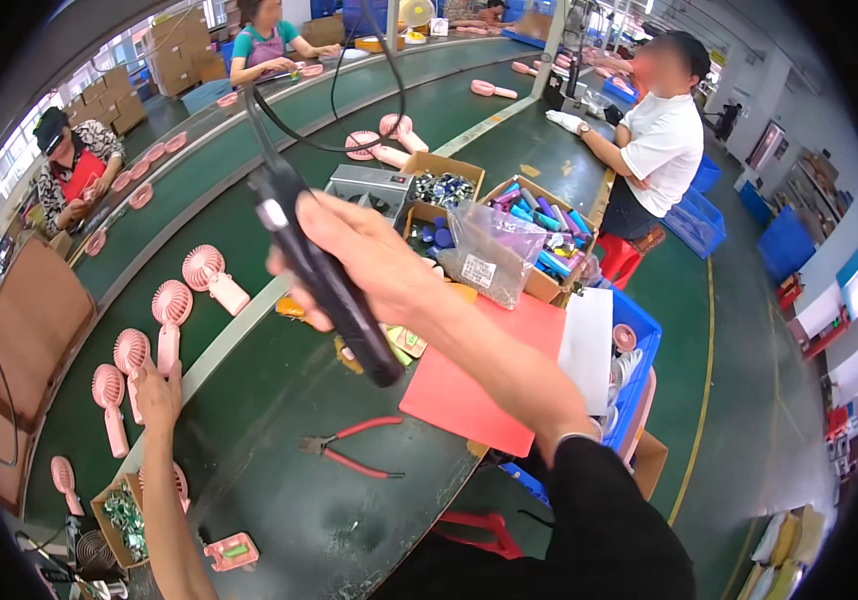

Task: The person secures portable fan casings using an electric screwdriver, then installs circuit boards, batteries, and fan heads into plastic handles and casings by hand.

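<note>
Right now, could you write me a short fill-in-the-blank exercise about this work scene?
1. The right hand grips a long, cylindrical, ____-coloured tool.
2. The left hand is among round-headed plastic handheld fans coloured ____.
3. Red-handled metal pliers lie with their jaws toward the picture's ____ edge.

Missing words: black; pink; left.

Close head-height fisheye view, downward over the workbench (269, 470)
</note>
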A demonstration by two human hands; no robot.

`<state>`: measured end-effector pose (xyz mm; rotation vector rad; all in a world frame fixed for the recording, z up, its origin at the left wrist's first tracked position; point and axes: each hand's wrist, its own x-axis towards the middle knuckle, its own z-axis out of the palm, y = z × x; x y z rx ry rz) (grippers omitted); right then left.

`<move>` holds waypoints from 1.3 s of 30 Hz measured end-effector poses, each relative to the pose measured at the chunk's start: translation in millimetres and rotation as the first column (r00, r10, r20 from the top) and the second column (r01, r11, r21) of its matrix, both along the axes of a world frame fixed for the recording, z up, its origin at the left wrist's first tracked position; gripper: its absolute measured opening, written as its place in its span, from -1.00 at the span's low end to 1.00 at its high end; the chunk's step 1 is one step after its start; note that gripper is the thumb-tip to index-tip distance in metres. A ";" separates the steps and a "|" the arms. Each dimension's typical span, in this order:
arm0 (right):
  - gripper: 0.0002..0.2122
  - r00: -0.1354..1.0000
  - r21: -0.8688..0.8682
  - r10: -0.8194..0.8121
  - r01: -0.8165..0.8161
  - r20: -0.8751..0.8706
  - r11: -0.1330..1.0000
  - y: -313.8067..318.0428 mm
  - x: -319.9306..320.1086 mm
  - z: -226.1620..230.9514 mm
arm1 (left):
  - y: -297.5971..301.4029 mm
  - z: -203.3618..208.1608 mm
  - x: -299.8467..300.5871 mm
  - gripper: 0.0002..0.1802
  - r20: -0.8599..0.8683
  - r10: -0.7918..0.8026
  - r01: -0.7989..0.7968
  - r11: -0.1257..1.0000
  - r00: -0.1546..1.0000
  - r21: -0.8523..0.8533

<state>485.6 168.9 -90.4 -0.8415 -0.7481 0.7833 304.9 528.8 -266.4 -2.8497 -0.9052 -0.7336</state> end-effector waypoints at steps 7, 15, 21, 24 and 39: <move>-0.55 0.994 0.384 -0.043 -0.001 0.105 0.923 39.4 10.9 13.8 | 23.0 4.1 29.2 -0.44 -0.169 0.082 -0.108 0.982 0.982 -0.152; -0.55 0.998 0.465 -0.026 -0.004 0.057 0.885 28.8 25.7 0.4 | 41.4 -9.2 73.8 -0.45 -0.028 0.062 -0.068 0.872 0.998 -0.485; -0.47 0.984 0.386 -0.168 0.132 0.059 0.913 28.0 36.1 -10.4 | -20.9 17.1 76.5 -0.66 0.425 0.096 0.419 0.078 0.900 -0.905; -0.46 0.953 0.333 -0.290 0.245 0.090 0.910 3.8 39.0 7.6 | -52.1 31.3 73.6 -0.81 0.551 0.211 0.554 0.052 0.807 -0.831; -0.44 0.688 0.284 -0.710 0.658 0.149 0.697 28.1 -9.7 33.2 | -295.8 38.4 -65.1 -0.68 0.291 0.422 0.269 0.113 0.858 -0.956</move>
